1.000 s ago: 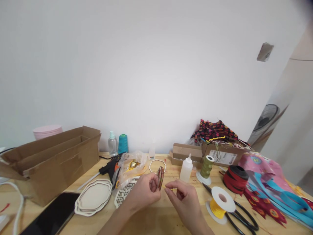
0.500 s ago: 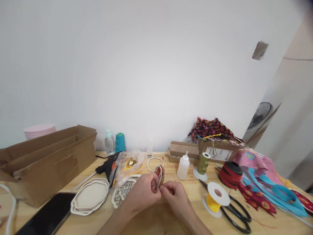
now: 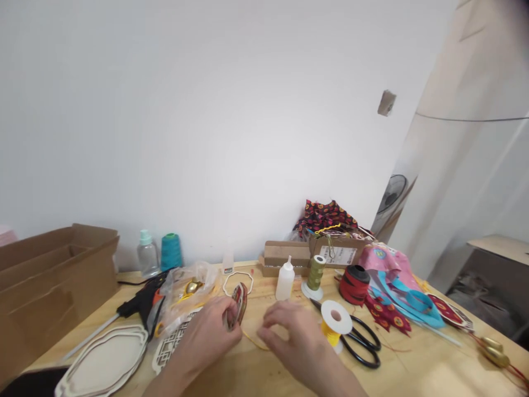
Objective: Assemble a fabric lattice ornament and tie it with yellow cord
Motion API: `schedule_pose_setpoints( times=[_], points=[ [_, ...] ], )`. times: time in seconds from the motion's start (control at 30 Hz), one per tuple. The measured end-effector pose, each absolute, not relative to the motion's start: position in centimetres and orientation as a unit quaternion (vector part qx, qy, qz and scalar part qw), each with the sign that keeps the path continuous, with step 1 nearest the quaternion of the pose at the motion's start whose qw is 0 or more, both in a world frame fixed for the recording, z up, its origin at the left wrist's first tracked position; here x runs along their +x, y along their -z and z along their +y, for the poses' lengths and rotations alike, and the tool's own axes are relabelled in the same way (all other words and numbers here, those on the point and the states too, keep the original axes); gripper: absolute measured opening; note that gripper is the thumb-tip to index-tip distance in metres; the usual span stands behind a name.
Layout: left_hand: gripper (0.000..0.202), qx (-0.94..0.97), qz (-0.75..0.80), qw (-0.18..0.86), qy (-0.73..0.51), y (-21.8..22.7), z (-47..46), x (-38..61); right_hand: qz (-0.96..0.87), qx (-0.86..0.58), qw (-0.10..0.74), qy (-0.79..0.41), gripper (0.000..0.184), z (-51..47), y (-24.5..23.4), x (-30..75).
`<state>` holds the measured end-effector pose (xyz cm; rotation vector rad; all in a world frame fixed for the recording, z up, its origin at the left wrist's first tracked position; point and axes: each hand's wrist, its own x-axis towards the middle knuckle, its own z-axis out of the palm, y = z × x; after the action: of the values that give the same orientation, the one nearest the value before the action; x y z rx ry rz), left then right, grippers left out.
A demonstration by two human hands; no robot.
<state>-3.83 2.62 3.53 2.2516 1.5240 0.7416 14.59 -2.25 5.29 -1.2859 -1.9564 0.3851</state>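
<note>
Near right hand (image 3: 295, 336), grip unclear: yellow spool (image 3: 334, 326), scissors (image 3: 359, 339), bottle (image 3: 285, 282); left hand (image 3: 209, 333) pinching red ornament (image 3: 240, 302).

Even, diffuse indoor light, moderately bright, falls across the scene; the pale wall (image 3: 231, 127) is lightest about its middle and greys toward the left. Shadows on the wooden table (image 3: 235, 377) are soft-edged, and a small highlight marks the golden bell (image 3: 193, 286). The right hand (image 3: 295, 336) is slightly blurred. Wide-angle distortion stretches the cardboard box (image 3: 61, 309) at the left margin, while a dark, unfocused patch (image 3: 523, 6) clouds the upper right corner.
</note>
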Motion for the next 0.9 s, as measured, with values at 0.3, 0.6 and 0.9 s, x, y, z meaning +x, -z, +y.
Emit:
schedule_pose_setpoints(
  times=[0.3, 0.6, 0.9],
  points=[
    [0.006, 0.709, 0.460, 0.378, -0.379, -2.2, 3.9, -3.6, -0.647, -0.730, 0.213, -0.046, 0.005, -4.9, -3.1, 28.7],
    [0.014, 0.491, 0.362, 0.666, -0.429, -1.8, 3.3, -2.9, -0.666, -0.721, 0.192, -0.018, 0.021, -3.7, -2.7, 29.7],
    [0.010, 0.432, 0.314, 0.706, -0.465, -1.6, 3.3, -3.2, -0.517, -0.679, 0.478, -0.207, 0.030, -6.8, -4.1, 32.8]
  ],
)
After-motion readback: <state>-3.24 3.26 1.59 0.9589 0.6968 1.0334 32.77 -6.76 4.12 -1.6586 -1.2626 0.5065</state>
